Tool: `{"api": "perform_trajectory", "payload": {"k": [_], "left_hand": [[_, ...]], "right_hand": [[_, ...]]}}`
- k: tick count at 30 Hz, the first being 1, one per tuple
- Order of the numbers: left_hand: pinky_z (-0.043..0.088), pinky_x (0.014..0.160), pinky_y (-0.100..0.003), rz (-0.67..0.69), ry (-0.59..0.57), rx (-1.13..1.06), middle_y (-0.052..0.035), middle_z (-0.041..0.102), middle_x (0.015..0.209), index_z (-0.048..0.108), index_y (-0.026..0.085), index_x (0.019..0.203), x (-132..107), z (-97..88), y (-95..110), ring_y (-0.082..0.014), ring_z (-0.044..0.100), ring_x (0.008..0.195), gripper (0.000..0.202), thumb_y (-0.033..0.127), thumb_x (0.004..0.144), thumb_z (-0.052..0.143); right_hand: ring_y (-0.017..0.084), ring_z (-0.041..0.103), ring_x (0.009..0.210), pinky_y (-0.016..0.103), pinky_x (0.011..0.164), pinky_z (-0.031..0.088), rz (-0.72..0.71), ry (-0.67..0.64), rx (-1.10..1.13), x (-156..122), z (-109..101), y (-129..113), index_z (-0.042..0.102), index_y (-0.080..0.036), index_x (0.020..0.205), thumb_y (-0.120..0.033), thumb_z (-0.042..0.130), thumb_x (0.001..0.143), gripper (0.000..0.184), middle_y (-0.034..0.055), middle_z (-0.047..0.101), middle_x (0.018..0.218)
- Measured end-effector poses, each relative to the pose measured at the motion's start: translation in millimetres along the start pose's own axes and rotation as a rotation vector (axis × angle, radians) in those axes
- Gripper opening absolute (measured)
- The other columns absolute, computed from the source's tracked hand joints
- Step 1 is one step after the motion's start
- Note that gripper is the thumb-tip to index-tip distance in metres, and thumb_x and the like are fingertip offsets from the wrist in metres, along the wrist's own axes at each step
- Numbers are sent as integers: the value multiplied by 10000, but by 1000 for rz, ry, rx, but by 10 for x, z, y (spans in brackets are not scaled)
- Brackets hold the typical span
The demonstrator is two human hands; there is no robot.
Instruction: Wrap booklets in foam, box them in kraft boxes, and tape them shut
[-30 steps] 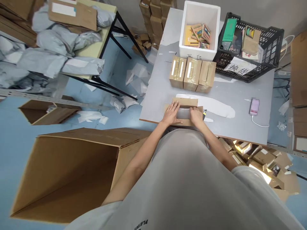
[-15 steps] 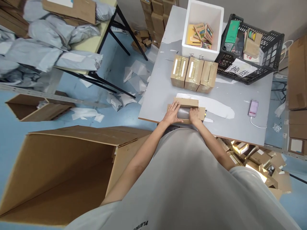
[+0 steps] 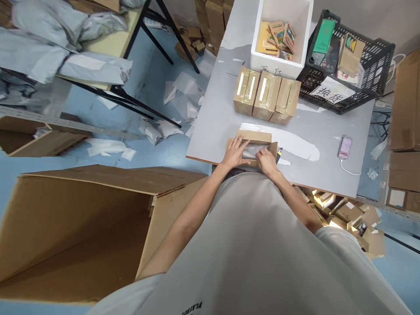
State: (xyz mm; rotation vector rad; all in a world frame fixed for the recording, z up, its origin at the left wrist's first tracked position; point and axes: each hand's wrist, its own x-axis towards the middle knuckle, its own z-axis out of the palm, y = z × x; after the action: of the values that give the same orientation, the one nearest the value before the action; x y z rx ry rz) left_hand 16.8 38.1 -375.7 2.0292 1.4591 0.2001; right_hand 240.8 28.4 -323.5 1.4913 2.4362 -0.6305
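A small open cardboard box (image 3: 254,136) lies at the near edge of the grey table (image 3: 216,118), with a grey wrapped item (image 3: 251,151) inside it. My left hand (image 3: 234,153) rests flat on the box's left side, fingers stretched out over the flap. My right hand (image 3: 267,160) presses on the right part of the grey item, fingers bent down onto it. Three taped brown boxes (image 3: 266,95) stand in a row just beyond.
A white foam bin (image 3: 284,33) of small colourful packs and a black crate (image 3: 348,57) with a paper label sit at the table's far end. A phone (image 3: 343,146) on a cable lies right. A big open carton (image 3: 75,227) stands on the floor left. Several small boxes lie below the table at right.
My view has drifted a little. My right hand has slid slightly along the grey item; the left hand stays flat on the box.
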Motion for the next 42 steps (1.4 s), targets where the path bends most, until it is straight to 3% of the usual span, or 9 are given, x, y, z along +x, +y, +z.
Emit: {"api": "perform_trajectory", "payload": {"k": [5, 9, 11, 18, 21, 26, 34, 38, 42], "left_hand": [[196, 1442, -675, -6, 40, -60, -200, 241, 1907, 548, 212, 1717, -6, -29, 39, -481, 161, 1785, 1114, 533, 764, 1027], [299, 1417, -673, -1, 108, -120, -124, 411, 1853, 837, 248, 1317, -14, -90, 39, -440, 305, 1754, 380, 378, 960, 844], [359, 1397, -653, 3, 164, -156, -106, 542, 1771, 865, 250, 1168, -22, -155, 62, -409, 418, 1703, 215, 279, 983, 758], [595, 1151, -429, 17, 351, -392, -100, 787, 1416, 832, 223, 1106, -63, -533, 391, -282, 750, 1309, 253, 131, 927, 678], [610, 991, -336, 23, 385, -471, -68, 838, 1221, 824, 218, 1132, -83, -685, 543, -238, 792, 1130, 292, 103, 919, 661], [569, 823, -277, 36, 398, -530, -20, 837, 1013, 816, 204, 1048, -82, -845, 666, -196, 767, 914, 278, 67, 871, 651], [597, 933, -321, 41, 350, -609, -34, 844, 1082, 820, 214, 1064, -83, -850, 709, -221, 782, 1031, 322, 56, 844, 646], [617, 1034, -376, -19, 312, -571, -52, 839, 1185, 805, 221, 1171, -131, -702, 640, -248, 786, 1109, 336, 106, 878, 687], [541, 1245, -555, -107, 298, -381, -142, 748, 1437, 713, 215, 1418, -260, -430, 405, -371, 688, 1386, 579, 153, 850, 809]], "right_hand": [[335, 625, 1205, 431, 1064, 532, -13, 184, 180, -125, -6, 29, 771, -152, 1259, -227, 426, 1175, 362, 190, 713, 1271], [308, 674, 1143, 407, 990, 584, -49, 324, 354, -115, -64, 21, 763, -206, 1225, -281, 461, 1174, 315, 147, 713, 1218], [294, 694, 1126, 401, 982, 599, -60, 404, 436, -119, -120, -7, 757, -229, 1240, -324, 457, 1183, 321, 131, 715, 1220], [292, 754, 1116, 440, 987, 660, -29, 526, 645, -126, -402, 2, 683, -255, 1486, -510, 522, 1164, 441, 144, 712, 1392], [311, 766, 1153, 468, 1003, 674, -38, 542, 671, -112, -515, 66, 610, -256, 1599, -544, 597, 1124, 555, 164, 675, 1516], [364, 672, 1437, 519, 1147, 627, -118, 530, 670, -102, -608, 97, 534, -244, 1686, -505, 637, 1093, 656, 174, 646, 1616], [356, 753, 1263, 491, 1084, 623, -69, 425, 590, -61, -538, -26, 719, -214, 1465, -285, 587, 1044, 447, 142, 800, 1385], [344, 774, 1130, 445, 993, 622, -2, 349, 509, -104, -529, -49, 793, -221, 1250, -203, 550, 986, 360, 124, 827, 1220], [359, 780, 1059, 440, 933, 617, 94, 336, 490, -253, -436, 31, 779, -213, 1170, -226, 568, 937, 315, 142, 833, 1168]]}}
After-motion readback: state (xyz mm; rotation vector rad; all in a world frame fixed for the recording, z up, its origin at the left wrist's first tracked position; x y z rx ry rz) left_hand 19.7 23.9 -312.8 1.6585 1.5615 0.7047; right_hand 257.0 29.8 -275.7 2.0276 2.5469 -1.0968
